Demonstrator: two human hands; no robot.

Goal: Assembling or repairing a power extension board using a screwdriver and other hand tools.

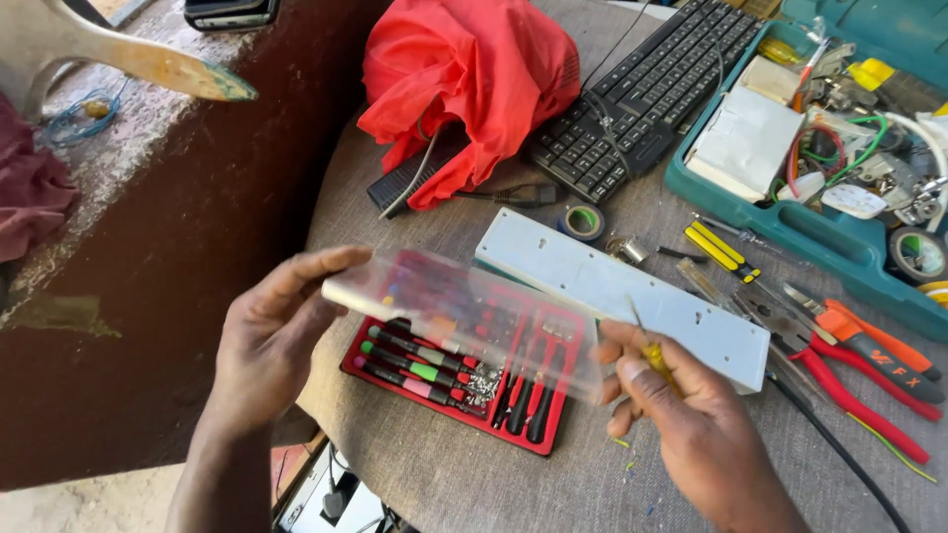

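At frame centre, the left hand (pixel 272 341) grips the left end of a clear plastic lid (pixel 464 316), fingers closed over its edge, holding it tilted above a red screwdriver tray (pixel 449 370) that rests on the grey table (pixel 474 474). The right hand (pixel 691 419), lower right of centre, supports the lid's right end while pinching a small yellow-handled screwdriver (pixel 652 350) between thumb and fingers. Behind the lid lies a long white panel (pixel 632 291). Red-handled pliers (pixel 859 380) sit at right, a teal toolbox (pixel 790 222) at upper right, a black keyboard (pixel 642 94) and red cloth (pixel 469 79) at top centre.
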